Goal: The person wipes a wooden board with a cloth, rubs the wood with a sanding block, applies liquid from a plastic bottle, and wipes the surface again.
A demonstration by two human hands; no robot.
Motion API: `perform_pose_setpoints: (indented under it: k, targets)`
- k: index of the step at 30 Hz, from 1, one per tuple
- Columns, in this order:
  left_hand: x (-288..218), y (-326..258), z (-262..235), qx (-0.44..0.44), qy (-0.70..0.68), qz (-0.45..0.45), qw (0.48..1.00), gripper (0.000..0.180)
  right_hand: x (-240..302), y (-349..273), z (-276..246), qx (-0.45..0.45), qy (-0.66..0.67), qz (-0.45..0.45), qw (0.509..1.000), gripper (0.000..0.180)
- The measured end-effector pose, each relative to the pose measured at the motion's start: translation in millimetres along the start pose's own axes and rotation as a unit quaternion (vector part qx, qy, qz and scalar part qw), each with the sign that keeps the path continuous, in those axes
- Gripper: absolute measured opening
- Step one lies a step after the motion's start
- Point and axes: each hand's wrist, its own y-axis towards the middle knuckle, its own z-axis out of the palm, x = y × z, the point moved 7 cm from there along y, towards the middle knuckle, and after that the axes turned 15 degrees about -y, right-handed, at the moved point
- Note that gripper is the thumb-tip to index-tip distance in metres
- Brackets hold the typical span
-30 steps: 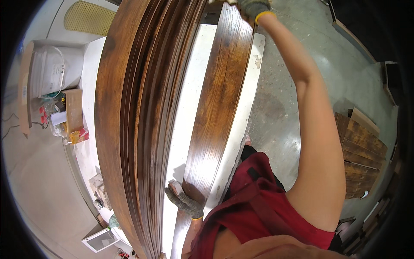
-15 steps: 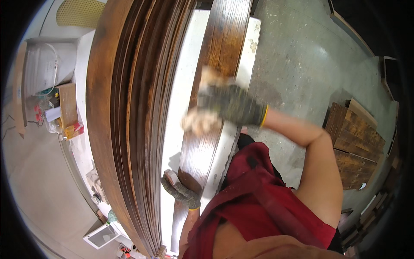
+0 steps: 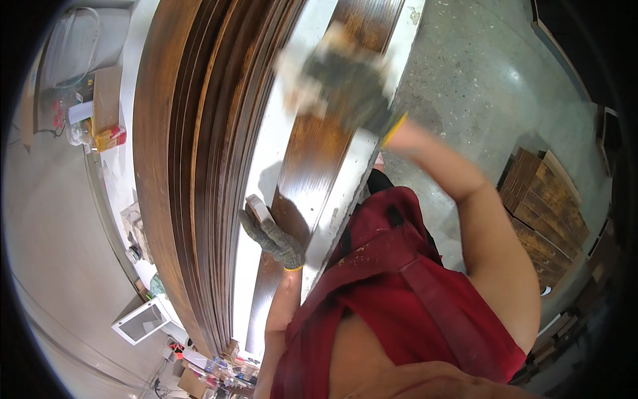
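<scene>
In the head view, a brown plank [image 3: 302,173] was laid lengthwise on a white worktop [image 3: 261,156], strips of which were left showing along both its edges, between stacked boards [image 3: 216,113] and the worktop's right rim. A small block [image 3: 259,208] was pinched by the half-curled left hand [image 3: 274,245] at the plank's left edge. A pale cloth [image 3: 296,80] was gripped over the plank by the right hand [image 3: 349,83]; its finger bend was blurred. Beyond the rim, grey floor [image 3: 458,93] was seen. Contents of a translucent bucket [image 3: 100,40] could not be told.
</scene>
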Motion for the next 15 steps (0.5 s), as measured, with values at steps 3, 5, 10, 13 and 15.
perform_pose_setpoints:
  k: [3,5,10,13,15]
  targets:
    - [2,-5,-7,-0.047,-0.105,-0.014,0.993,0.048,155,-84,15,0.105,0.121,-0.081,0.984,0.058]
    - [-9,-20,-15,-0.033,0.082,0.114,0.99,0.054,218,-130,16,0.087,0.146,-0.2,0.965,0.064]
    - [59,-97,-92,-0.08,0.033,-0.092,0.992,0.054,60,-68,18,0.093,0.436,-0.025,0.895,0.045]
    - [81,-147,-147,-0.114,0.018,-0.116,0.986,0.052,-68,8,-39,-0.133,-0.098,0.098,0.981,0.031]
    - [104,-173,-175,-0.197,-0.105,-0.232,0.947,0.052,-64,13,-45,-0.156,-0.185,0.182,0.953,0.031]
